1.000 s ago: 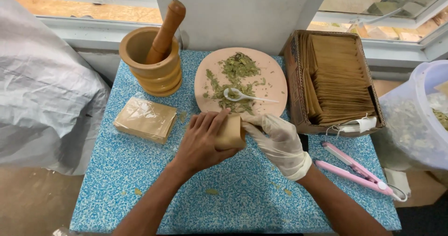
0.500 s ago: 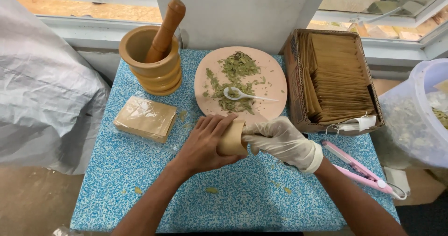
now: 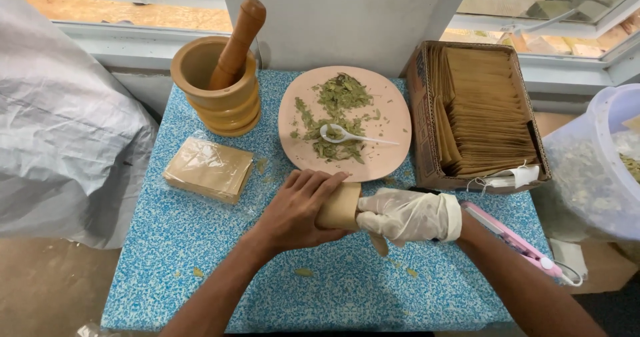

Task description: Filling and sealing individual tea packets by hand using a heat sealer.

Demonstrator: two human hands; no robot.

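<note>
The bare left hand (image 3: 293, 210) and the gloved right hand (image 3: 407, 216) both have their grip clamped on a small brown paper packet (image 3: 339, 207) above the blue worktop (image 3: 200, 270), just below the pink plate (image 3: 393, 110). Pinching it evenly would keep its contents from spilling.

Bare left hand (image 3: 293, 210) wrapped over a small tan paper packet (image 3: 339, 207), fingers curled across its top. Right hand in a thin white glove (image 3: 407, 216) pinching the same packet's right end. Both over a blue-and-white speckled tabletop (image 3: 200, 270). Just beyond: round pink plate (image 3: 393, 120) strewn with dried green leaves (image 3: 340, 97), small white plastic spoon (image 3: 347, 136) lying across them. Left of it, turned wooden mortar (image 3: 223, 104) with wooden pestle (image 3: 237, 40) leaning inside. Clear-wrapped stack of tan sachets (image 3: 210, 169) near the mortar. Right side: open cardboard box (image 3: 417, 104) packed with upright tan envelopes (image 3: 483, 110). Pink flat-bladed sealing tool (image 3: 513, 244) beside the right forearm.
</note>
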